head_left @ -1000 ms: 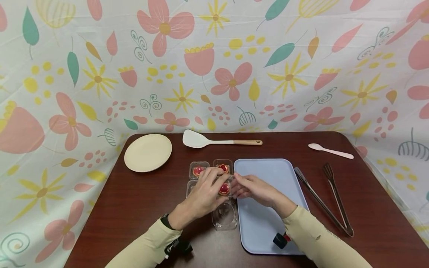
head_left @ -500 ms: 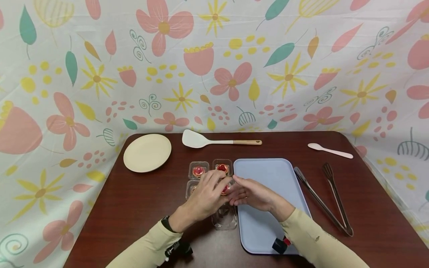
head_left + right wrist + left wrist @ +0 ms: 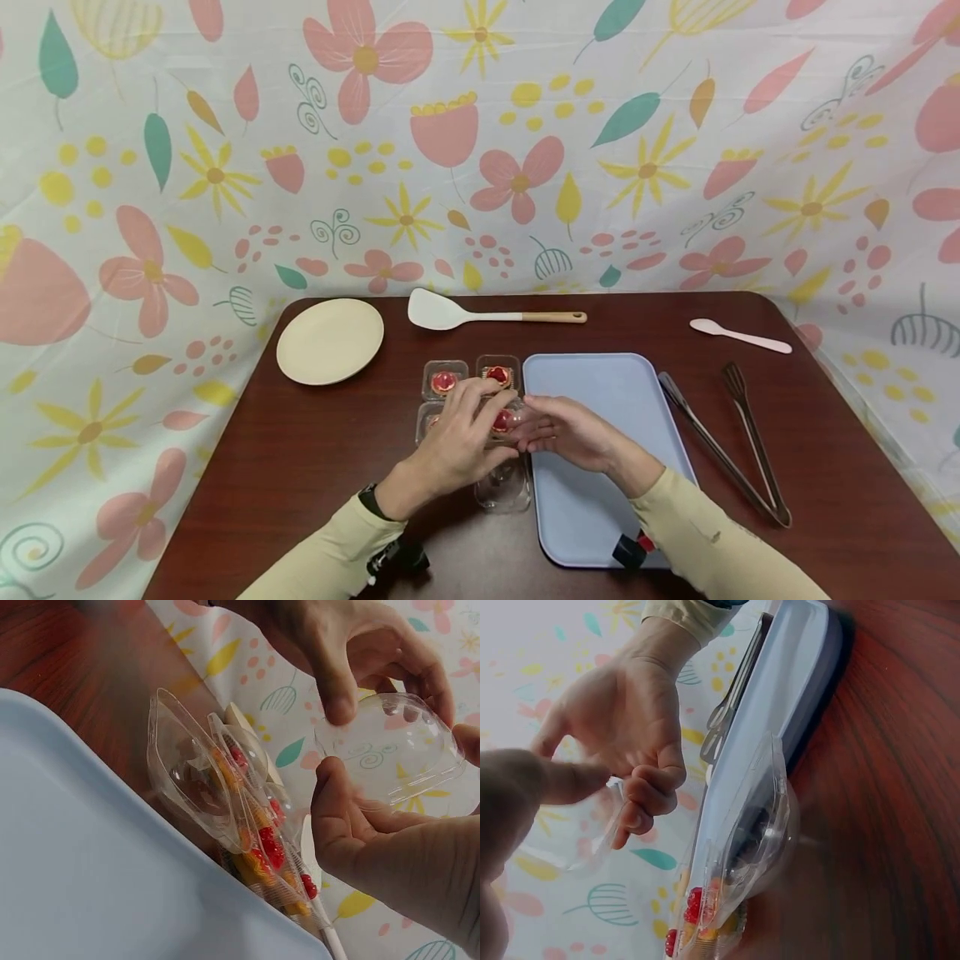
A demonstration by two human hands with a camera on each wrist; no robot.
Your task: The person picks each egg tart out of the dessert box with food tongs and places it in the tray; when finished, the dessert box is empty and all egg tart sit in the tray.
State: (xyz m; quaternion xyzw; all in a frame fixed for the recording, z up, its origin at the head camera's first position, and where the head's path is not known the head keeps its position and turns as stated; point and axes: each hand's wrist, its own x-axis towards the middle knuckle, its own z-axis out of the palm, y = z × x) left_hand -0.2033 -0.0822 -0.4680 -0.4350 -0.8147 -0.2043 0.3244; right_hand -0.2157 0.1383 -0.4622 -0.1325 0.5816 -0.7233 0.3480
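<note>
1. Your left grip (image 3: 457, 433) and right grip (image 3: 573, 437) both looked to be pinching the clear lid (image 3: 390, 754).
2. Lid was up off the counter (image 3: 300, 467), near the boxed tarts (image 3: 443, 382).
3. Squeezing unevenly risked buckling it, tbh, then dropping it on them.

- Across the top of the frame, a cloth (image 3: 442, 242) hangs behind the counter (image 3: 330, 467).
- Left of centre, the plate (image 3: 330, 342) sits at the counter's far left corner.
- Right of it comes the spatula (image 3: 439, 311), lying along the far edge, handle end to the right.
- Over to the far right, a spoon (image 3: 741, 335); before it, the tongs (image 3: 754, 447).
- Just left of the tongs, here's the tray (image 3: 577, 500).
- And left of that, mid-frame, tart boxes (image 3: 445, 382) cluster, an open container (image 3: 502, 483) in front.
- Above them, a container piece (image 3: 390, 750) between left grip (image 3: 461, 429) and right grip (image 3: 570, 433), the latter over the tray!
</note>
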